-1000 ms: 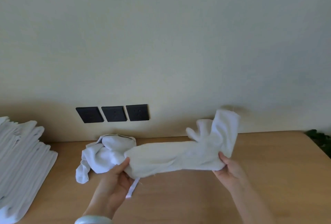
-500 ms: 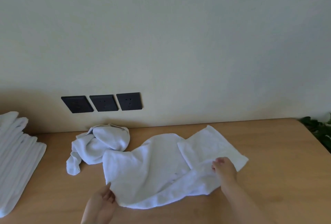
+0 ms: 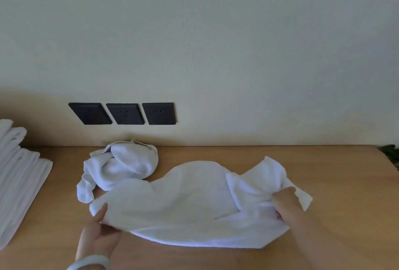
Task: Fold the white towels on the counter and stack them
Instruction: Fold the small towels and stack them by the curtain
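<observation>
A white towel [image 3: 185, 202] lies spread and rumpled on the wooden counter [image 3: 336, 183], its right end folded over itself. My left hand [image 3: 99, 233] pinches the towel's near left corner, thumb on top. My right hand [image 3: 287, 205] grips bunched cloth at the towel's right end. A second white towel [image 3: 123, 166] sits crumpled behind and left of it, touching it. A stack of folded white towels [image 3: 19, 174] stands at the far left.
Three black wall sockets [image 3: 124, 113] sit on the wall just above the counter's back edge. Green plant leaves [image 3: 391, 153] show at the right edge. A pale bracelet [image 3: 90, 262] circles my left wrist.
The towel went from hanging stretched between my hands to lying on the counter. Both hands moved down and toward me, still holding its ends, and the cloth has spread wider.
</observation>
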Demonstrator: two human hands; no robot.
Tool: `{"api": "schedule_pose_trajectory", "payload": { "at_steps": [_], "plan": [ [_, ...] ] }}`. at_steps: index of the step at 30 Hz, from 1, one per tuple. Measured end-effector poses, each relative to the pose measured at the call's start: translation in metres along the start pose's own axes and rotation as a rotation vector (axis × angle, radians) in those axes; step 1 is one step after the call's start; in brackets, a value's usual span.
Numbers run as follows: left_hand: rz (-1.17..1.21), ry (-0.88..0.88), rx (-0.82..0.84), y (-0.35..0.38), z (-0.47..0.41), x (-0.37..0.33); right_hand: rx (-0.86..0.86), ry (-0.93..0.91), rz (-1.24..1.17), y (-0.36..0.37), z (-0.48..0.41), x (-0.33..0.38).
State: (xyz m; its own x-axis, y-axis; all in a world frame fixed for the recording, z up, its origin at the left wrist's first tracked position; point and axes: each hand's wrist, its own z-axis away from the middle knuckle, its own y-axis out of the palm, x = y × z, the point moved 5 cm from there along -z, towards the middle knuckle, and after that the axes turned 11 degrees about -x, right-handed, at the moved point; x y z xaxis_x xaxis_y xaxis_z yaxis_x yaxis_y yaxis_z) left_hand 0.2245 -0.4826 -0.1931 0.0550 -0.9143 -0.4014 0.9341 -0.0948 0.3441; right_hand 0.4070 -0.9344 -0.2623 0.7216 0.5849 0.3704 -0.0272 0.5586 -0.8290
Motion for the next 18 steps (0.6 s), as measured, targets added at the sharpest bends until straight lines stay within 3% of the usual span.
{"api": "schedule_pose_trajectory", "payload": {
  "at_steps": [4, 8, 11, 13, 15, 18],
  "plan": [
    [-0.034, 0.1, 0.079, 0.02, 0.01, -0.013, 0.005, -0.004, -0.188, -0.005, 0.004, -0.005],
    [-0.237, 0.27, 0.065, 0.047, 0.031, -0.014, -0.014, 0.066, -0.432, -0.022, 0.02, -0.028],
    [-0.468, 0.504, 0.014, 0.063, 0.044, -0.018, -0.25, -0.141, -0.288, -0.054, 0.042, -0.017],
    [-0.773, 0.738, 0.02, 0.08, 0.061, -0.012, -0.336, -0.352, -0.382, -0.078, 0.078, 0.016],
    [-0.983, 0.853, 0.135, 0.099, 0.089, 0.012, -0.246, -0.508, -0.524, -0.088, 0.126, 0.053],
    [-1.207, 0.924, 0.342, 0.114, 0.124, 0.061, 0.076, -0.748, -0.528, -0.069, 0.206, 0.094]
  ]
}}
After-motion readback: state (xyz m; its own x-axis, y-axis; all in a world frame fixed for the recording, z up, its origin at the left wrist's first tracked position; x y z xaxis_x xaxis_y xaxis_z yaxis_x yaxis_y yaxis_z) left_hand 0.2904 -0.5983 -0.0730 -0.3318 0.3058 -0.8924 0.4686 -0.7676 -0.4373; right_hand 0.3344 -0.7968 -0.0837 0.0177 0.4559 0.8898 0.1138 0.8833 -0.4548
